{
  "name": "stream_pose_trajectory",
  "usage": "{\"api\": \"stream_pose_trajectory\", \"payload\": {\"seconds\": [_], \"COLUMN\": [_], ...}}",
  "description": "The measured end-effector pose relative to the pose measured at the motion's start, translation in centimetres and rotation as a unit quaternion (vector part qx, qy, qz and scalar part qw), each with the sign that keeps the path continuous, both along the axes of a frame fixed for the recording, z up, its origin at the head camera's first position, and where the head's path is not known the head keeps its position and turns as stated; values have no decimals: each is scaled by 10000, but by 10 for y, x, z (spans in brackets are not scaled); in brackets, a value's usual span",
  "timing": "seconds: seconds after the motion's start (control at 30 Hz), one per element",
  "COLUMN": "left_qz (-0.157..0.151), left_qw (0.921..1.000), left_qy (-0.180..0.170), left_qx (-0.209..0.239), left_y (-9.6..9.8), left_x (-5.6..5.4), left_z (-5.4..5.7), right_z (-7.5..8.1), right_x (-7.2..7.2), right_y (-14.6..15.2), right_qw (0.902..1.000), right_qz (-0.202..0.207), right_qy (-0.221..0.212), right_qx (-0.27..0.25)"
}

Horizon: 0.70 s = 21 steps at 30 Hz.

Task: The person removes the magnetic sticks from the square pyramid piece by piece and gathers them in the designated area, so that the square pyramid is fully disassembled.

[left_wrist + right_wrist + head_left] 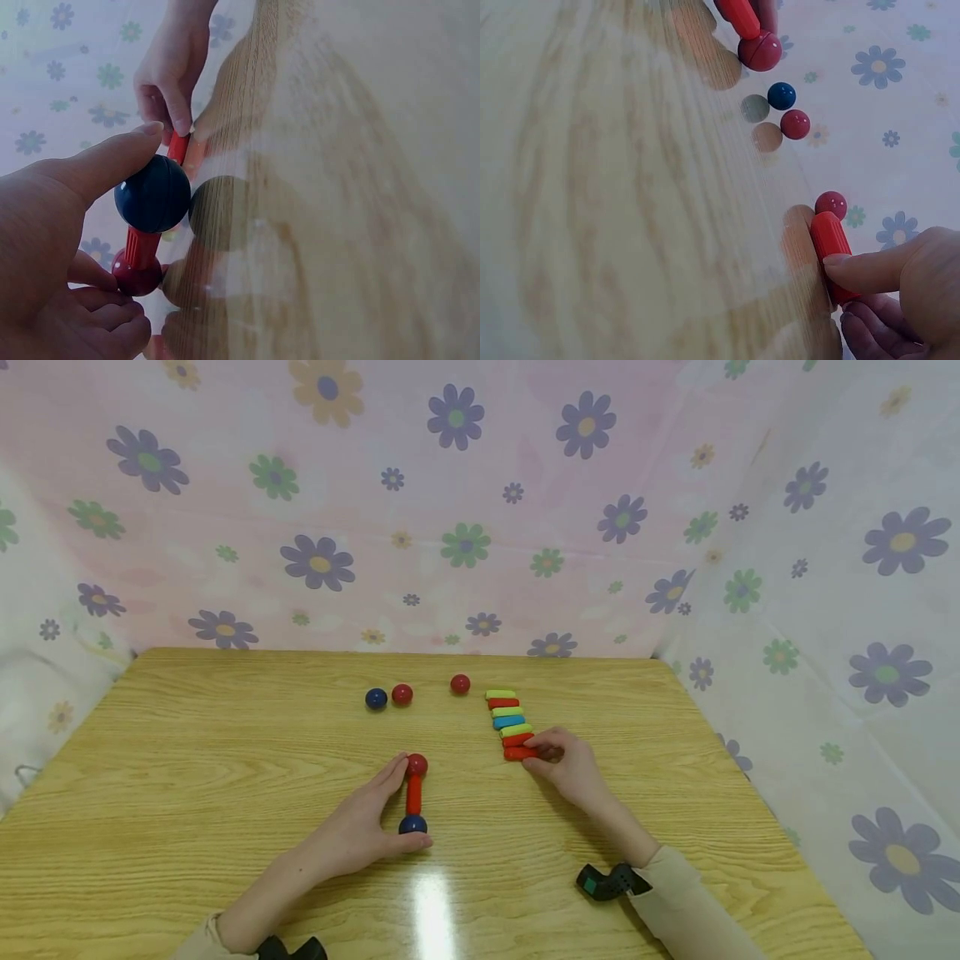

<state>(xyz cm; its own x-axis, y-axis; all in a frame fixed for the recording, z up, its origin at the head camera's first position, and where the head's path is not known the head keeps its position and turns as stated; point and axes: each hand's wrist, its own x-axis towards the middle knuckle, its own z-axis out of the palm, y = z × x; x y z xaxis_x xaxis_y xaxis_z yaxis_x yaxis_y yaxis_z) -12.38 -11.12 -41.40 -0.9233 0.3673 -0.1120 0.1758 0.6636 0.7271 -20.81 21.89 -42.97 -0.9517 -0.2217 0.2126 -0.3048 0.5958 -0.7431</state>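
Note:
My left hand (352, 831) holds a dumbbell-shaped piece lengthwise, thumb at its blue ball (154, 195) and fingertips against its red ball (417, 766). A red rod (414, 795) joins these two balls. To the right, my right hand (568, 768) pinches the nearest red stick (829, 251) between thumb and fingers. That stick lies at the near end of a row of yellow-green, red and blue sticks (508, 722). In the right wrist view its ridged side shows beneath the thumb.
Toward the back of the wooden table (225, 735) lie a loose blue ball (377, 698) and a red ball (402, 695) side by side. Another red ball (461, 684) sits left of the row's far end. A flowered cloth (465, 593) hangs behind the table.

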Motion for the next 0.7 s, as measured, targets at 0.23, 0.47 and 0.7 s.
{"api": "stream_pose_trajectory", "payload": {"seconds": [0.23, 0.47, 0.7], "left_qz": [12, 20, 17], "left_qw": [10000, 10000, 10000], "left_qy": [-47, -73, -69], "left_qx": [5, 18, 11], "left_y": [0, 0, 0], "left_x": [0, -1, -1], "left_z": [0, 0, -1], "right_z": [-1, 1, 1], "right_x": [0, 1, 1], "right_y": [0, 0, -1], "right_qw": [9998, 9993, 9983], "right_qz": [-176, -364, -568], "right_qy": [35, -69, -115], "right_qx": [-110, -43, -40]}}
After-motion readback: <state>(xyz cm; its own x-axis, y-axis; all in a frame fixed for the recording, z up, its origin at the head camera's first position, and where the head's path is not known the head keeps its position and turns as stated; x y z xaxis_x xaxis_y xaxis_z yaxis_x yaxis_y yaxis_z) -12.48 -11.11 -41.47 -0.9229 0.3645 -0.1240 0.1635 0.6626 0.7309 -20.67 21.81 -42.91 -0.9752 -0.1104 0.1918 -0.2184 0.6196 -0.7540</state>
